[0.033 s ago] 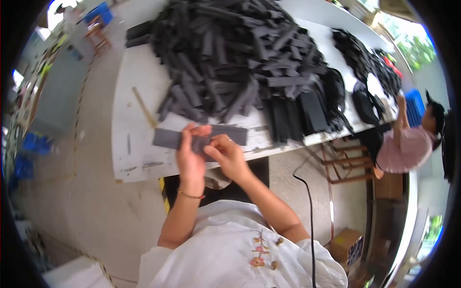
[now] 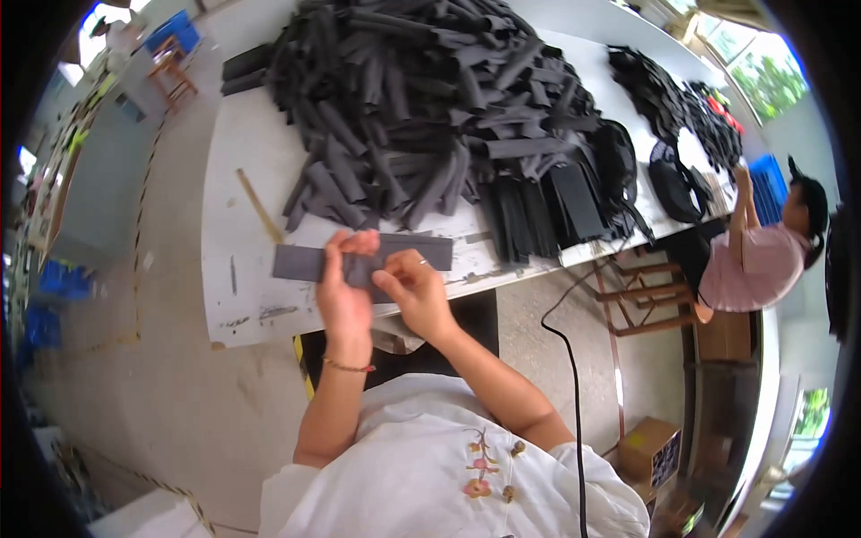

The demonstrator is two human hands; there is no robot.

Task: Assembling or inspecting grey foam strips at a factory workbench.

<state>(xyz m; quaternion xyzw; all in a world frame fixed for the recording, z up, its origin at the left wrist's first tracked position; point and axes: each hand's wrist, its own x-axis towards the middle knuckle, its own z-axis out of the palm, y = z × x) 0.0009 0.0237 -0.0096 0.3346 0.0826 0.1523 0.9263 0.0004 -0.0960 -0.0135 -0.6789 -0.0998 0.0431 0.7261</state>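
Note:
My left hand (image 2: 345,289) and my right hand (image 2: 418,293) both grip one long flat dark grey strip (image 2: 300,262) just above the front edge of the white table (image 2: 240,152). The strip lies level, its ends sticking out past both hands. My left thumb and fingers pinch its middle; my right fingers pinch it just beside them. Behind the hands a big heap of similar dark grey strips (image 2: 421,99) covers the table's middle. To its right stand neat rows of flat black pieces (image 2: 560,206).
A thin wooden stick (image 2: 260,206) lies on the table left of the heap. A black cable (image 2: 574,377) hangs down at my right. Another person in a pink top (image 2: 762,264) works at the table's right end, near black bags (image 2: 673,179). A cardboard box (image 2: 650,453) sits on the floor.

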